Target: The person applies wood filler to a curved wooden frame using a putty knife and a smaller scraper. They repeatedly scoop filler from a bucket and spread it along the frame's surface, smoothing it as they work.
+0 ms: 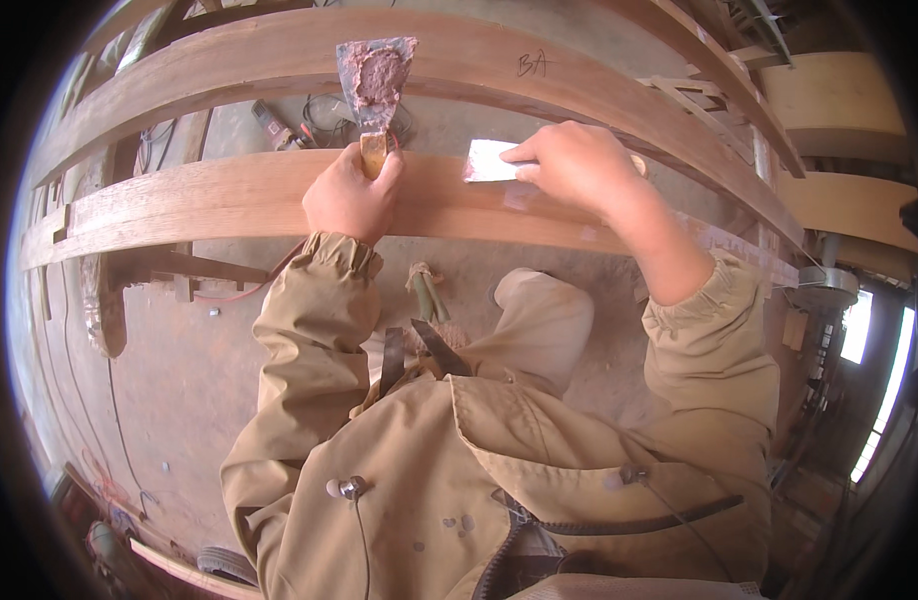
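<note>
While the left hand [351,196] grips a putty knife [377,75] upright, blade loaded with reddish filler, the right hand [571,163] presses a small pale scraper [489,160] flat on the near curved wooden beam [209,200].

Warm, even daylight fills the scene; shadows stay soft and short; a window [884,370] at the right edge blows out to white glare; the small pale blade [489,160] also glints; strong fisheye bending curves the wooden beams [229,195] toward the rim; black vignette rings the frame; the centre is fairly sharp, the edges smeared.
</note>
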A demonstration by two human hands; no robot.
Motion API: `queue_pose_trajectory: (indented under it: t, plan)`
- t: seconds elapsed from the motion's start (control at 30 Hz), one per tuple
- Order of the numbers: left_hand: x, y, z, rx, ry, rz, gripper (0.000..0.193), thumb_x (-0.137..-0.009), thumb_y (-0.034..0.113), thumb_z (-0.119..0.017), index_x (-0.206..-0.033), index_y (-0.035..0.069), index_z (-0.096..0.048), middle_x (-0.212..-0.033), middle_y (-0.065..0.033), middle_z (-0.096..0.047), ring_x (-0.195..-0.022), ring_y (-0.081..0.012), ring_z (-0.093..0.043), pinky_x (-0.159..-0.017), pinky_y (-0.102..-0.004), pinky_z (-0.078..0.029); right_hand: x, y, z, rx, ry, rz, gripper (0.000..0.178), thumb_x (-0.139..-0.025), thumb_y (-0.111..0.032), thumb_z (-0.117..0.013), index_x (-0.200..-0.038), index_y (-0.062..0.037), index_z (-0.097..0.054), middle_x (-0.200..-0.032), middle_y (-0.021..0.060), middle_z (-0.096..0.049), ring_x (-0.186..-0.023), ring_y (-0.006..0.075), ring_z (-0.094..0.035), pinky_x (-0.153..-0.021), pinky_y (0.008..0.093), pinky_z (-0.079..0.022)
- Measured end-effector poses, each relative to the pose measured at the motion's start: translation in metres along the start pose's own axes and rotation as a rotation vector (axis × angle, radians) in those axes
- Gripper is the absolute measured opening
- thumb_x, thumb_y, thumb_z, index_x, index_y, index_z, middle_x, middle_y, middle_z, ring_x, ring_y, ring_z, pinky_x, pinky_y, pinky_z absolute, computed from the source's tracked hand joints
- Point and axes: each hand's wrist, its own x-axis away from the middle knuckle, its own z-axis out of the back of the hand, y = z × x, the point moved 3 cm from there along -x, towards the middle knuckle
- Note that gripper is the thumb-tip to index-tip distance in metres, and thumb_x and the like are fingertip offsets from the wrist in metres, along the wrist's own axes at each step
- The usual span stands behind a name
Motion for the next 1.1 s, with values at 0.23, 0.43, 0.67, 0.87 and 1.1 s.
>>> queue_pose_trajectory:
  t: [0.23, 0.43, 0.67, 0.87, 1.1]
  plan:
    - [0.002, -0.006, -0.001, -0.001, 0.003, 0.017, 0.039, -0.079, 0.047, -0.054, -0.090, 0.011, -0.065, -0.077, -0.0130, -0.065, -0.077, -0.0333, -0.063, -0.069, -0.0404, -0.048, 0.003, -0.008, 0.002, -0.159, 0.027, 0.021, 0.023, -0.083, -0.024, -0.058, -0.103, -0.0243, -0.069, -0.096, 0.0079, -0.067, -0.089, 0.0289, -0.062, -0.077, 0.0394, -0.049]
    - [0.001, -0.005, 0.000, 0.002, 0.006, -0.008, 0.040, -0.079, 0.047, -0.053, -0.087, 0.010, -0.064, -0.076, -0.0140, -0.065, -0.077, -0.0344, -0.062, -0.069, -0.0417, -0.048, 0.005, 0.016, -0.033, -0.298, -0.043, -0.035, 0.025, -0.083, -0.028, -0.061, -0.106, -0.0246, -0.068, -0.100, 0.0079, -0.066, -0.092, 0.0300, -0.061, -0.081, 0.0394, -0.049]
    - [-0.001, -0.005, -0.001, -0.028, 0.026, -0.008, 0.039, -0.079, 0.046, -0.053, -0.084, 0.009, -0.063, -0.075, -0.0149, -0.064, -0.075, -0.0351, -0.062, -0.068, -0.0425, -0.047, -0.005, -0.018, -0.005, -0.146, -0.056, -0.006, 0.025, -0.083, -0.024, -0.060, -0.106, -0.0217, -0.068, -0.098, 0.0092, -0.067, -0.092, 0.0291, -0.061, -0.080, 0.0382, -0.049]
    - [0.001, -0.007, -0.001, -0.003, 0.052, -0.020, 0.038, -0.079, 0.046, -0.053, -0.085, 0.009, -0.063, -0.075, -0.0153, -0.064, -0.075, -0.0354, -0.062, -0.068, -0.0427, -0.047, -0.006, -0.002, 0.005, 0.110, -0.175, -0.011, 0.023, -0.083, -0.022, -0.058, -0.103, -0.0230, -0.069, -0.091, 0.0099, -0.067, -0.087, 0.0277, -0.063, -0.077, 0.0381, -0.050]
    - [0.000, -0.003, 0.000, -0.004, 0.027, -0.002, 0.039, -0.079, 0.046, -0.054, -0.088, 0.010, -0.064, -0.075, -0.0148, -0.064, -0.076, -0.0347, -0.062, -0.068, -0.0423, -0.048, 0.027, 0.024, -0.028, -0.194, -0.006, 0.066, 0.025, -0.081, -0.024, -0.062, -0.105, -0.0230, -0.069, -0.086, 0.0096, -0.065, -0.082, 0.0282, -0.060, -0.072, 0.0376, -0.047]
